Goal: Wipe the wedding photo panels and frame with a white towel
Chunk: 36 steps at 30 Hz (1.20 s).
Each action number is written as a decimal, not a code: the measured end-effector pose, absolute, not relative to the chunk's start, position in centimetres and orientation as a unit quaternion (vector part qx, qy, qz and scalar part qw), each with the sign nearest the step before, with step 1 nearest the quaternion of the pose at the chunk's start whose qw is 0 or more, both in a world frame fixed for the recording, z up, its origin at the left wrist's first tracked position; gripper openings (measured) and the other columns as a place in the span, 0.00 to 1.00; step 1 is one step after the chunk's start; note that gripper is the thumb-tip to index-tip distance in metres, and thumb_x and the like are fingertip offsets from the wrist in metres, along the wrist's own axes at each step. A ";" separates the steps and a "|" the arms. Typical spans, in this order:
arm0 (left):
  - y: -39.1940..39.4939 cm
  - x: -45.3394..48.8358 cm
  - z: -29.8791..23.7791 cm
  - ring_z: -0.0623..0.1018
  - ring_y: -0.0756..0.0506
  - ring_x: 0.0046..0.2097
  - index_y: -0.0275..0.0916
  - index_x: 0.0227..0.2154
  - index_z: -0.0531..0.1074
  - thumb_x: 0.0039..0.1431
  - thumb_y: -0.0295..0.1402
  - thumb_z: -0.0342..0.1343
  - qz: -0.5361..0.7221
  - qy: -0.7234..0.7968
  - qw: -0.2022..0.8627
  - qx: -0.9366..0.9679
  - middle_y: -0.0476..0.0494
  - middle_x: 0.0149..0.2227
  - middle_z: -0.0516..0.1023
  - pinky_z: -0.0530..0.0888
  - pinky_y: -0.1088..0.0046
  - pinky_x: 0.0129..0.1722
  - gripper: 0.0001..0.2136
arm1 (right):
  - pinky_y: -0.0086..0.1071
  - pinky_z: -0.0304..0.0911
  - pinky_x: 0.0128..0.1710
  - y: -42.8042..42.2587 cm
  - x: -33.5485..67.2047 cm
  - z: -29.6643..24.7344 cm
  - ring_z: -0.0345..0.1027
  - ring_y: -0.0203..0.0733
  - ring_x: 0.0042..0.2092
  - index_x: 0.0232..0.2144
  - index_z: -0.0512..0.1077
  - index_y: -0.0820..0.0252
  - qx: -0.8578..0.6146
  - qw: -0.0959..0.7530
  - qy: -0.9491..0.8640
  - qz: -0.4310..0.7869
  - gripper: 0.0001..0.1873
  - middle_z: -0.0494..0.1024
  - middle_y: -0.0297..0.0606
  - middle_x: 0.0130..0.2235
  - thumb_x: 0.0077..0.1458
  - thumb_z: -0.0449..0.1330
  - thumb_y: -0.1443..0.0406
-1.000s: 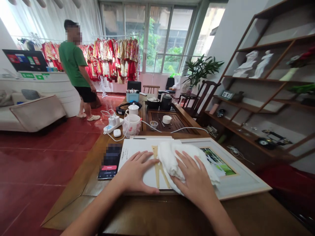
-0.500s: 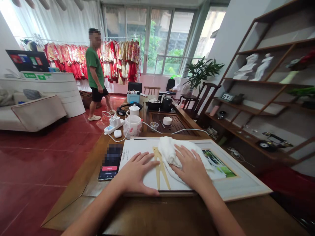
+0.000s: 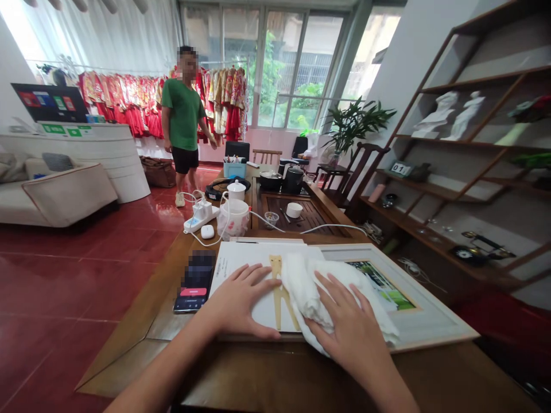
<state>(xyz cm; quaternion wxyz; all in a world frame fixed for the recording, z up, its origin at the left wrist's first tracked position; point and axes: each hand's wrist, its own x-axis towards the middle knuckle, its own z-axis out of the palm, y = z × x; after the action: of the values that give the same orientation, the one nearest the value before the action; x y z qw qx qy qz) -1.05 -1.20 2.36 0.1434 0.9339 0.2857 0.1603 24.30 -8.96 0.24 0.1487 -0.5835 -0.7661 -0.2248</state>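
A white-framed picture (image 3: pixel 430 321) lies flat on the wooden table (image 3: pixel 275 378) in front of me. My left hand (image 3: pixel 239 301) rests flat on its white left part, fingers spread, beside a gold mark (image 3: pixel 278 287) on the picture. My right hand (image 3: pixel 348 327) presses a bunched white cloth (image 3: pixel 310 284) onto the picture near its front edge, fingers stretched over the cloth.
A phone (image 3: pixel 194 281) lies left of the frame. Farther along the table stand a power strip (image 3: pixel 198 215), a white kettle (image 3: pixel 232 215), a tea tray (image 3: pixel 297 212) with cups and pots. A person in a green shirt (image 3: pixel 185 117) stands by a clothes rack. Shelves (image 3: pixel 469 172) line the right wall.
My right hand has drawn the cloth back toward the picture's front edge after pushing it away. The person in green has walked right and turned to face this way.
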 end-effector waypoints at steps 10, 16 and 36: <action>-1.2 -1.2 2.6 0.54 0.35 0.65 0.50 0.62 0.55 0.44 0.63 0.55 0.154 0.281 0.148 0.936 0.44 0.65 0.54 0.49 0.52 0.64 0.43 | 0.53 0.50 0.56 -2.8 24.4 1.3 0.57 0.56 0.59 0.53 0.67 0.60 -0.606 0.144 -0.755 -0.204 0.26 0.67 0.44 0.58 0.56 0.53 0.54; -1.2 -1.1 2.5 0.55 0.35 0.65 0.50 0.62 0.56 0.43 0.63 0.55 0.156 0.288 0.144 0.934 0.44 0.65 0.56 0.50 0.53 0.64 0.43 | 0.54 0.48 0.57 -3.5 24.4 0.9 0.56 0.55 0.60 0.52 0.67 0.59 -0.599 0.155 -0.759 -0.202 0.25 0.67 0.44 0.59 0.55 0.53 0.55; -1.3 -1.1 2.9 0.54 0.34 0.65 0.49 0.62 0.55 0.45 0.62 0.56 0.146 0.282 0.147 0.937 0.44 0.65 0.54 0.49 0.51 0.64 0.43 | 0.54 0.48 0.57 -2.5 24.9 1.3 0.55 0.55 0.60 0.54 0.66 0.59 -0.586 0.155 -0.775 -0.179 0.26 0.66 0.47 0.59 0.57 0.52 0.53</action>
<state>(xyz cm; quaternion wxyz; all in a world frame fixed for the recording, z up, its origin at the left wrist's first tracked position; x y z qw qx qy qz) -1.10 -1.29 2.86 0.1472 0.9368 0.2819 0.1458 24.92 -2.48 1.30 0.1546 -0.5861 -0.7749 -0.1789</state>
